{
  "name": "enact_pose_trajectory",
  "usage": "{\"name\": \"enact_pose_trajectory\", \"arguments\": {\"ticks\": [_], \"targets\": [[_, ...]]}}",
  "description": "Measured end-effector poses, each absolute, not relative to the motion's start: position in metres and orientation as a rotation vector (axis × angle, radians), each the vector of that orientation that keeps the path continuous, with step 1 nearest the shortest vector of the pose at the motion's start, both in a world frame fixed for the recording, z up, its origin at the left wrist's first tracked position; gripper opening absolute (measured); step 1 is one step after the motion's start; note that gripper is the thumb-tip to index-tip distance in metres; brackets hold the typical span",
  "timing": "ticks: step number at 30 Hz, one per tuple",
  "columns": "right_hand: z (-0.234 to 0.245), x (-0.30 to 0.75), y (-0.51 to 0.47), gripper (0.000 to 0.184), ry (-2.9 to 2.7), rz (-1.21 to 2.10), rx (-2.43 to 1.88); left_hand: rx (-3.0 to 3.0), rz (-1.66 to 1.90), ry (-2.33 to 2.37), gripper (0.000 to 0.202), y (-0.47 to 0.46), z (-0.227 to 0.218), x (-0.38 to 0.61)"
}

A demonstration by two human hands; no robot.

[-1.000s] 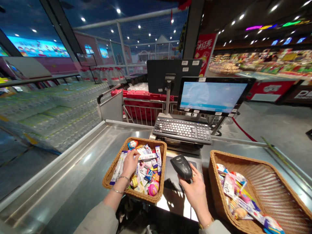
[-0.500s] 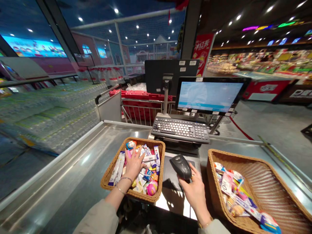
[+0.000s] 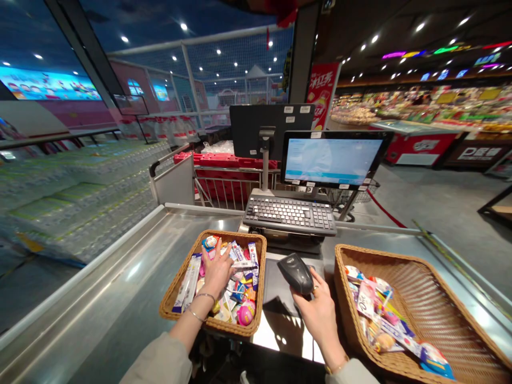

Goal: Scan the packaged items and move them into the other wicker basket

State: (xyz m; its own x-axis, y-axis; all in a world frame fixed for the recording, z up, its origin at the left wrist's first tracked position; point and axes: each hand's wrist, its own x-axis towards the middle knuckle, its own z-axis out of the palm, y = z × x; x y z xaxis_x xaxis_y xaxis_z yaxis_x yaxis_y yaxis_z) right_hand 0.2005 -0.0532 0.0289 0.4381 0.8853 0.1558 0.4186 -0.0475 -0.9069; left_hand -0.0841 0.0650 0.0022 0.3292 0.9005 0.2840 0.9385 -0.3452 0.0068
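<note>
My left hand [image 3: 218, 271] rests on packaged sweets in the left wicker basket [image 3: 166, 298], its fingers spread and open. Around it lie long white-and-purple candy sticks [image 3: 187, 282], a round pink-wrapped sweet [image 3: 245, 313] and an orange-and-blue wrapped piece [image 3: 210, 243] near my fingertips. What lies beneath the palm is hidden. In my right hand [image 3: 319, 312] is a black barcode scanner [image 3: 296, 273], gripped with its head tilted up to the left, between the two baskets. The right wicker basket [image 3: 440, 288] holds several wrapped sweets on its left side, among them a white packet [image 3: 366, 300].
Behind the baskets stand a keyboard [image 3: 290, 214], a lit screen [image 3: 332, 160] and a dark monitor back [image 3: 268, 128]. The metal counter [image 3: 120, 304] has a raised rim. Beyond it are a shopping cart [image 3: 224, 188] and stacked bottle packs [image 3: 80, 197].
The view has shifted slightly to the right, so the surroundings sit further left. My left hand stays on the sweets with fingers slightly closer together; the right hand keeps hold of the barcode scanner.
</note>
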Motion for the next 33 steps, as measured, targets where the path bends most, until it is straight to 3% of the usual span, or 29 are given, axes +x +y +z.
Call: {"name": "enact_pose_trajectory", "arguments": {"ticks": [11, 33], "targets": [[0.032, 0.208, -0.057, 0.032, -1.148, 0.487, -1.642, -2.511, -0.218, -1.685, 0.004, 0.076, 0.011, -0.09], [0.043, 0.208, -0.062, 0.025, -1.353, 0.177, -1.61, -2.443, -0.661, -1.465, 0.006, 0.072, 0.074, -0.013]]}}
